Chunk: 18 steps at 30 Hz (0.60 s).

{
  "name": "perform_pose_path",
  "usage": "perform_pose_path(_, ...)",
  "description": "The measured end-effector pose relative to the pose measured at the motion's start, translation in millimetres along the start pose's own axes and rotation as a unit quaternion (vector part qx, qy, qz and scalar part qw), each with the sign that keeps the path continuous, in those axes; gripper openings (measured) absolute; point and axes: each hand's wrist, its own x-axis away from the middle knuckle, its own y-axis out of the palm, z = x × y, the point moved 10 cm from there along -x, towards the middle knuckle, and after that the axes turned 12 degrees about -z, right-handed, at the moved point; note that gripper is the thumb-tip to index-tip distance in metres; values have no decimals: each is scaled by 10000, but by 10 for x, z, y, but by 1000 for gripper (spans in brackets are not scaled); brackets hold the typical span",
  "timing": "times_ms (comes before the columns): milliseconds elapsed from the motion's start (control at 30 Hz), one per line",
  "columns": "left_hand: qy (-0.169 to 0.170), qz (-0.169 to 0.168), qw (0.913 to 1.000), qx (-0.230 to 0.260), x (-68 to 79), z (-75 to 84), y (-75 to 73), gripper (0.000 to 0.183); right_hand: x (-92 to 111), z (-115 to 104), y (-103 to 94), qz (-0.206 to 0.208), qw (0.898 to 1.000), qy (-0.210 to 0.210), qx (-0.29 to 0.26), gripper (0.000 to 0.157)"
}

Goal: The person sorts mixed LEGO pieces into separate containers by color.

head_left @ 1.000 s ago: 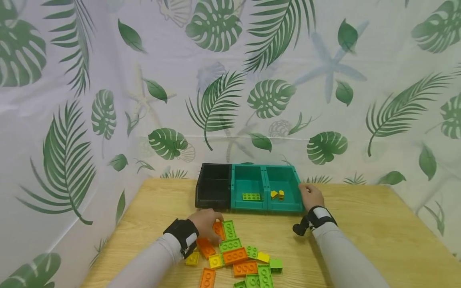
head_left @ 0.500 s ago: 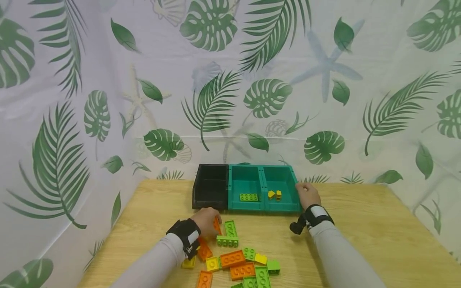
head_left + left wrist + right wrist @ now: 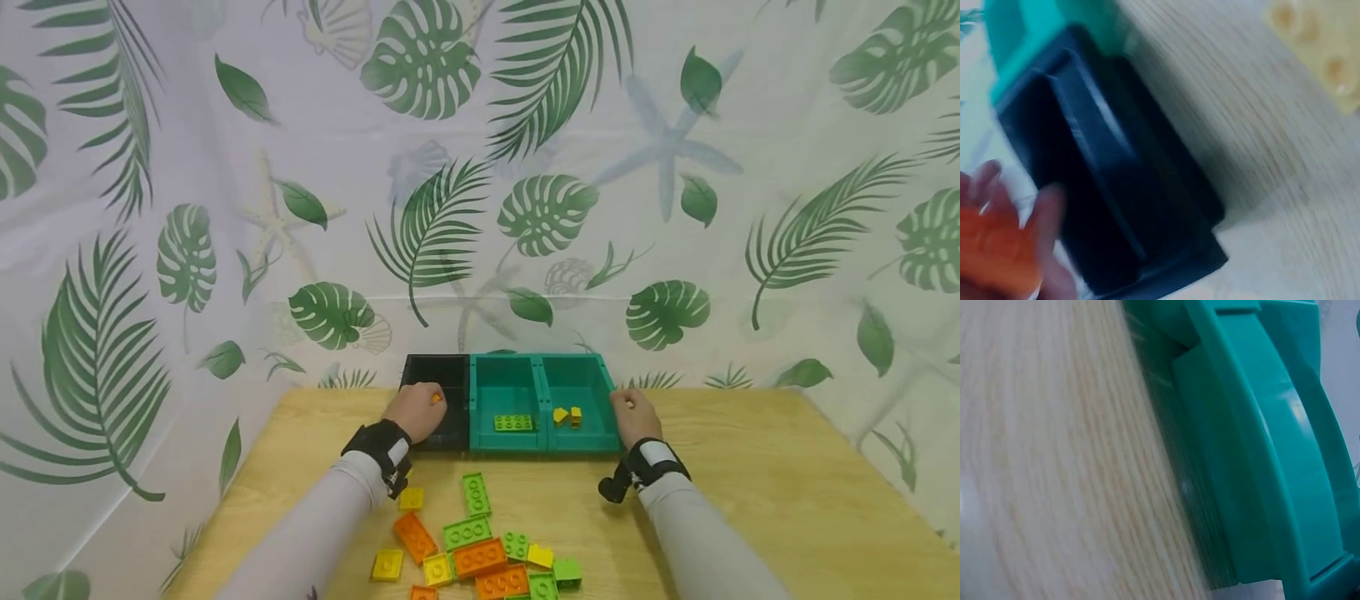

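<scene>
My left hand (image 3: 417, 412) is over the black bin (image 3: 454, 433), its fingers and thumb gripping an orange toy brick (image 3: 997, 250). Only a sliver of that brick shows in the head view; the left wrist view has it blurred beside the bin's opening. At the far right of the row, my right hand (image 3: 636, 415) holds the side rim of the right teal bin (image 3: 581, 379), fingers curled; the right wrist view shows that teal wall but no fingers. Inside the middle teal bin (image 3: 505, 375) lies a green brick (image 3: 513, 422). Small yellow bricks (image 3: 575, 417) sit in the right one.
Orange, green and yellow bricks lie loose on the wooden table (image 3: 720, 467), among them an upturned orange brick (image 3: 481, 557), a green brick (image 3: 476, 494) and a yellow brick (image 3: 387, 565). A leaf-patterned cloth (image 3: 465, 125) hangs behind the bins.
My left hand has picked up an orange brick from the pile and carried it up and forward over the black bin. A green brick tipped in passing. The right hand stays at the rim.
</scene>
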Motion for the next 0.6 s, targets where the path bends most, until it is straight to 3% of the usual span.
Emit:
perform_pose_path(100, -216, 171, 9988, -402, -98, -84, 87, 23, 14, 34, 22, 32, 10000, 17, -84, 46)
perform_pose_path(200, -488, 22, 9968, -637, -203, -214, 284, 31, 24, 71, 50, 0, 9999, 55, -162, 46)
perform_pose_path(300, -687, -151, 9944, -790, -285, -326, 460, 25, 35, 77, 70, -37, 9997, 57, -244, 45)
perform_pose_path(433, -624, -232, 9926, -1020, -356, -366, 565, 16, 41, 48, 57, -3, 9996, 45, -285, 42)
perform_pose_path(600, -375, -292, 9938, -1006, -425, -349, 593, 15, -2, 56, 0, 92, 9998, 72, -169, 40)
